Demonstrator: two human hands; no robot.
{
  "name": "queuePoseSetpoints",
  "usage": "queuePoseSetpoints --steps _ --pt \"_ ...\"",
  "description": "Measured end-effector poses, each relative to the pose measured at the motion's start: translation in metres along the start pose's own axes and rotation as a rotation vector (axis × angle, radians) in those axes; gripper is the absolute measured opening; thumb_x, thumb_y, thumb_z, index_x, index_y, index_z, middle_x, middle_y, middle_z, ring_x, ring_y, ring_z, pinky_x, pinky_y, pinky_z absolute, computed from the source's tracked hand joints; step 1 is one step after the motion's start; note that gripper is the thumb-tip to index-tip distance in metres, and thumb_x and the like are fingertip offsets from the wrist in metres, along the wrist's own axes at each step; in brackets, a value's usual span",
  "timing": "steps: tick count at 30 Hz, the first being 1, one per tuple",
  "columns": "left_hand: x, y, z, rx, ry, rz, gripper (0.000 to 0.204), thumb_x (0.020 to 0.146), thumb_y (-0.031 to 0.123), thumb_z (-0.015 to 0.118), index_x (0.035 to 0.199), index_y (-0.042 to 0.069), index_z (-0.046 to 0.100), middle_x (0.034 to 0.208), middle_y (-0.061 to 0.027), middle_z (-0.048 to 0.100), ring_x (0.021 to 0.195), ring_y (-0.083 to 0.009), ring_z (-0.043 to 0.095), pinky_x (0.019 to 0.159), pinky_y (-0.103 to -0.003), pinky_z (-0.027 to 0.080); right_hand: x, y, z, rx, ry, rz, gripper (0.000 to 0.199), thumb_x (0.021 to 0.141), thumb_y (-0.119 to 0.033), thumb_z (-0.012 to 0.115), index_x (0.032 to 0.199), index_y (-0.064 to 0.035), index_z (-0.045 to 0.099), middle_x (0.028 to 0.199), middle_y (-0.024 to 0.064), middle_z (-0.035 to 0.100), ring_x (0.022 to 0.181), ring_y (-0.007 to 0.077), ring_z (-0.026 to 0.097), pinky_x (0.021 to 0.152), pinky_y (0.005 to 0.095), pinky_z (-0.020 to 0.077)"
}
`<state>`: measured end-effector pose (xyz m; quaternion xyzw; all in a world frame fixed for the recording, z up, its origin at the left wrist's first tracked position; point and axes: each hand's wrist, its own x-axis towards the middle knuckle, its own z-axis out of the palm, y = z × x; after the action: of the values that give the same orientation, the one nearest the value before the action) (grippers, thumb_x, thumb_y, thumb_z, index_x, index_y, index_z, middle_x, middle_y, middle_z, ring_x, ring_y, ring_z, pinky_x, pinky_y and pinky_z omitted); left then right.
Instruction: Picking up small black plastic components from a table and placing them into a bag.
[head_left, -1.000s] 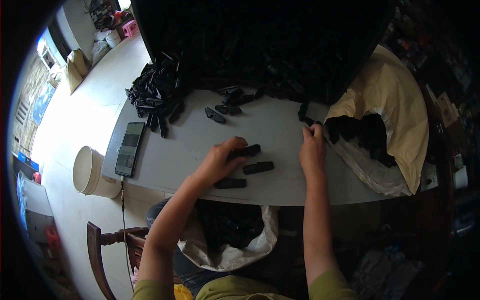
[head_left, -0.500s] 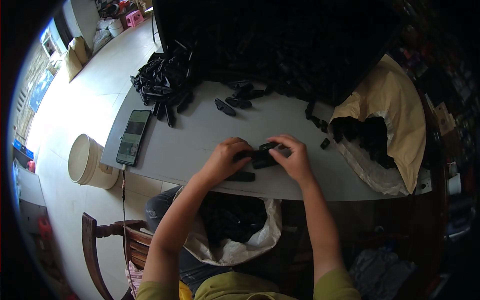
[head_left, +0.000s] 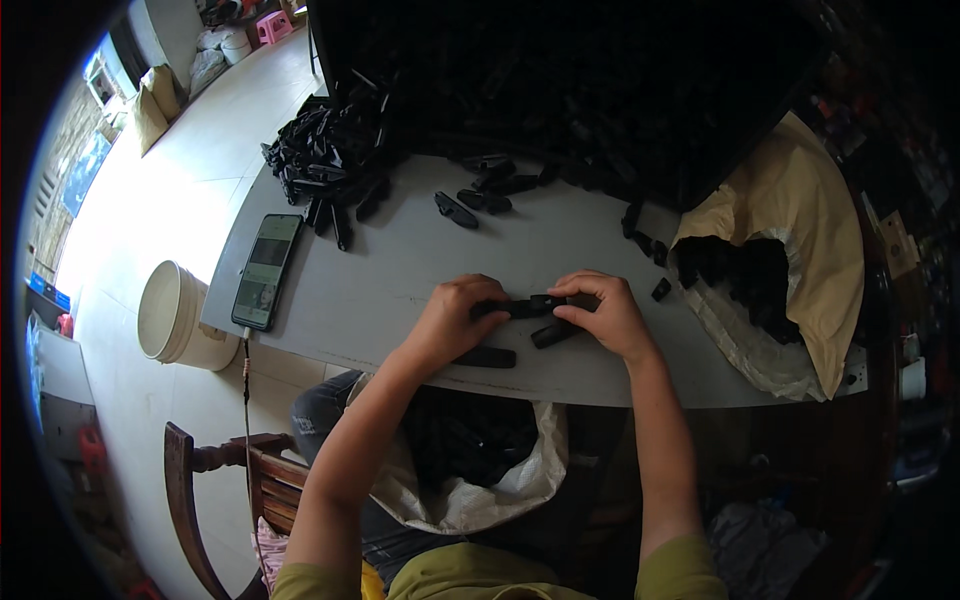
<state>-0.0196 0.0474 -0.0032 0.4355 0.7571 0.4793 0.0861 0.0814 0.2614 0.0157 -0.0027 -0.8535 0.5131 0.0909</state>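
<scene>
While left hand [head_left: 458, 318] and right hand [head_left: 600, 312] grip its ends, black part [head_left: 528, 305] lies crosswise, left-right

A plain grey desk [head_left: 400, 280] carries nearly everything, and most things on it are black. At the desk's near edge, a left hand [head_left: 455, 318] and a right hand [head_left: 605, 315] close around a glossy black plastic piece [head_left: 530, 305]; two more black pieces [head_left: 485, 356] lie just beside them. A heap of black parts [head_left: 330, 150] covers the desk's far left corner. A black phone [head_left: 266, 270], its screen showing green and grey, lies at the desk's left edge. Right of the desk, a tan sack [head_left: 800, 230] with white lining holds black parts. Left of the desk stands a cream bucket [head_left: 175, 315] on a pale floor [head_left: 150, 210]. Below the desk are a white bag [head_left: 470, 490], a dark brown wooden chair [head_left: 200, 480] and olive-green sleeves [head_left: 680, 570].
</scene>
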Motion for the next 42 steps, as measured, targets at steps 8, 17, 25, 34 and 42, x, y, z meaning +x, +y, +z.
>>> queuePoseSetpoints --steps 8,17,25,34,42 --pt "0.0 0.0 0.001 0.002 0.029 -0.002 0.023 0.071 0.002 0.072 0.093 -0.001 0.066 0.096 -0.0143 0.065 0.088 -0.03 0.064 0.079 -0.034 0.052 0.007 0.009 0.004 -0.012 -0.017 -0.032 0.024 0.066 0.006 0.076 0.089 -0.0007 0.073 0.093 0.0096 0.07 0.089 0.0185 0.066 0.08 0.0273 0.0527" --pt "-0.025 0.005 -0.005 0.043 0.002 0.084 0.022 0.072 0.004 0.073 0.093 0.0 0.067 0.096 -0.0145 0.065 0.09 -0.0311 0.063 0.08 -0.036 0.051 -0.04 -0.005 0.053 -0.093 0.109 -0.169 0.028 0.068 0.004 0.076 0.095 -0.0014 0.071 0.099 0.011 0.067 0.096 0.0221 0.064 0.084 0.0315 0.0516" --pt "0.022 -0.014 -0.048 0.498 0.199 0.19 0.026 0.073 0.001 0.067 0.099 0.005 0.063 0.111 -0.0113 0.061 0.103 -0.0318 0.057 0.09 -0.04 0.046 -0.057 0.02 -0.031 -0.655 0.7 0.233 0.028 0.084 -0.016 0.068 0.107 -0.001 0.062 0.11 0.0132 0.058 0.096 0.0305 0.06 0.08 0.0364 0.0503" --pt "0.04 -0.012 -0.03 0.328 0.015 -0.003 0.028 0.071 -0.003 0.07 0.094 0.006 0.056 0.096 -0.0071 0.059 0.083 -0.0227 0.059 0.074 -0.031 0.05 -0.044 0.032 -0.018 -0.662 0.474 0.057 0.023 0.088 -0.007 0.058 0.11 0.0006 0.059 0.108 0.014 0.059 0.082 0.0271 0.062 0.069 0.034 0.0508" --pt "0.004 0.006 0.002 -0.494 0.014 -0.212 0.016 0.08 -0.003 0.067 0.095 -0.001 0.061 0.093 -0.006 0.065 0.082 -0.0114 0.061 0.075 -0.027 0.05 -0.041 0.01 0.031 0.781 0.259 0.176 0.027 0.088 -0.001 0.06 0.115 -0.0002 0.062 0.117 0.0065 0.058 0.073 0.0088 0.058 0.061 0.0231 0.047"
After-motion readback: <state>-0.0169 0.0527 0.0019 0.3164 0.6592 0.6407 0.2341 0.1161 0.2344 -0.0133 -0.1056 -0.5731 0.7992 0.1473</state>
